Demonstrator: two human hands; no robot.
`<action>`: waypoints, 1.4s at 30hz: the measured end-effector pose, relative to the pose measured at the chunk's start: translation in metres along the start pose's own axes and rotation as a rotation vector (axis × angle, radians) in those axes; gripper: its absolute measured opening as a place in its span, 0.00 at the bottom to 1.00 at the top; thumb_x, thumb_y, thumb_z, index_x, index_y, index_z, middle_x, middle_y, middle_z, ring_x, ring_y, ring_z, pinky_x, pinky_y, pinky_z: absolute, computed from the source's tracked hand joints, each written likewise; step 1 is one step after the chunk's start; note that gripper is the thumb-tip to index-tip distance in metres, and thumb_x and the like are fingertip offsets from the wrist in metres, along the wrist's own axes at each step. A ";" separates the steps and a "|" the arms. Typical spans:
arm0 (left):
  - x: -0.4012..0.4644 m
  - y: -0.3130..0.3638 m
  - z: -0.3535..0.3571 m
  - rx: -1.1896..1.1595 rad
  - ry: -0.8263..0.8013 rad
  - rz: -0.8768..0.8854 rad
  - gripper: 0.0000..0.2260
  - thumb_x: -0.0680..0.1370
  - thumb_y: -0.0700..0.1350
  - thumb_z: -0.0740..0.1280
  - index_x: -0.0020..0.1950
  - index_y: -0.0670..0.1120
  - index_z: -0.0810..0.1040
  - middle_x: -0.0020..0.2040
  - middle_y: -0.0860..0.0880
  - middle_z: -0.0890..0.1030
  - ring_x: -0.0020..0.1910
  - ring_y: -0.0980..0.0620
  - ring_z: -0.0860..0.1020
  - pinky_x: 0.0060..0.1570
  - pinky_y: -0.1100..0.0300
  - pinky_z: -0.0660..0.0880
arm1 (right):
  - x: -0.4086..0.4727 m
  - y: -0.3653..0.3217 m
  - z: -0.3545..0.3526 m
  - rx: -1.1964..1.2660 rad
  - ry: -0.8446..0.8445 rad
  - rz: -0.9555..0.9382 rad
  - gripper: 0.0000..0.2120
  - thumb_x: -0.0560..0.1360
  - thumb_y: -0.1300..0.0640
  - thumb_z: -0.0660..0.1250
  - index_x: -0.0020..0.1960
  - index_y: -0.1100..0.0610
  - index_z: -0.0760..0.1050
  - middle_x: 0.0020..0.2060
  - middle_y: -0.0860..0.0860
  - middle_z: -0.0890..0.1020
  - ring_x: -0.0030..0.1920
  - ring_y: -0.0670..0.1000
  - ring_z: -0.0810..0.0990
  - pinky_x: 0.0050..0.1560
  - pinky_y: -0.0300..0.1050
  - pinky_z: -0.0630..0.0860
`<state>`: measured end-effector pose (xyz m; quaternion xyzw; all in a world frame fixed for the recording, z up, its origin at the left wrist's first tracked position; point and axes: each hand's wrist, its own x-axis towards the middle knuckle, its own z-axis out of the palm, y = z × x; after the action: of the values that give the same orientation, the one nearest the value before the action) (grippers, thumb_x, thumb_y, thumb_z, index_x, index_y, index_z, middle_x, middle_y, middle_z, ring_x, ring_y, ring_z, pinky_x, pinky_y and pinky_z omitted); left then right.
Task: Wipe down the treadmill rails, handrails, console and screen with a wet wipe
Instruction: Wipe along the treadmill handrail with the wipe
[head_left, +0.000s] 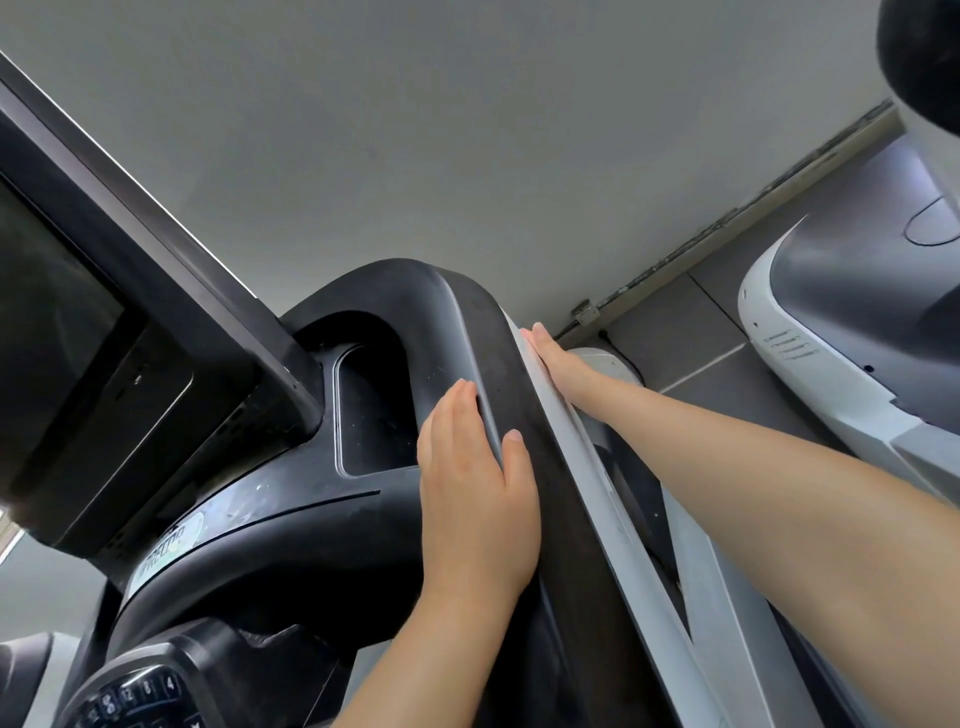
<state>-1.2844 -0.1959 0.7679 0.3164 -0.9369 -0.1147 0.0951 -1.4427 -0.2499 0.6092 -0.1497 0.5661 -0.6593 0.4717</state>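
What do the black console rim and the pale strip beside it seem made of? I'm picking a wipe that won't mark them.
The console rim looks like matte black moulded plastic, perhaps rubberised: dull, light specks showing, rounded seams. The pale strip appears to be smooth light-grey painted metal or hard plastic, with a soft sheen; which one cannot be told.

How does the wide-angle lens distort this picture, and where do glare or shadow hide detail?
Head view: the screen frame and white rail splay outward toward the edges; the screen is dark and unreadable; the console pocket sits in deep shadow; soft glare streaks the neighbouring machine; the keypad is slightly blurred.
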 end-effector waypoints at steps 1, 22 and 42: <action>0.000 0.000 0.000 0.001 0.000 -0.002 0.23 0.80 0.45 0.57 0.75 0.49 0.58 0.73 0.56 0.62 0.70 0.63 0.53 0.70 0.63 0.53 | -0.006 0.002 -0.002 0.011 -0.011 0.001 0.40 0.69 0.25 0.45 0.75 0.46 0.60 0.73 0.45 0.64 0.73 0.47 0.61 0.74 0.48 0.53; 0.002 -0.003 0.002 -0.009 0.006 0.003 0.20 0.79 0.45 0.57 0.72 0.46 0.63 0.70 0.53 0.66 0.69 0.57 0.57 0.69 0.60 0.56 | -0.036 0.001 -0.013 0.316 -0.191 -0.157 0.36 0.77 0.32 0.36 0.75 0.49 0.61 0.75 0.45 0.59 0.75 0.45 0.53 0.76 0.49 0.44; 0.001 -0.002 0.001 -0.025 0.000 -0.013 0.21 0.80 0.44 0.57 0.73 0.48 0.62 0.71 0.55 0.64 0.69 0.61 0.55 0.69 0.62 0.55 | -0.022 0.064 -0.021 0.211 -0.079 0.130 0.34 0.76 0.31 0.36 0.75 0.45 0.58 0.75 0.47 0.60 0.76 0.53 0.53 0.76 0.57 0.46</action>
<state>-1.2844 -0.1978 0.7670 0.3211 -0.9333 -0.1271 0.0985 -1.4176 -0.2143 0.5538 -0.0881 0.4829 -0.6768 0.5486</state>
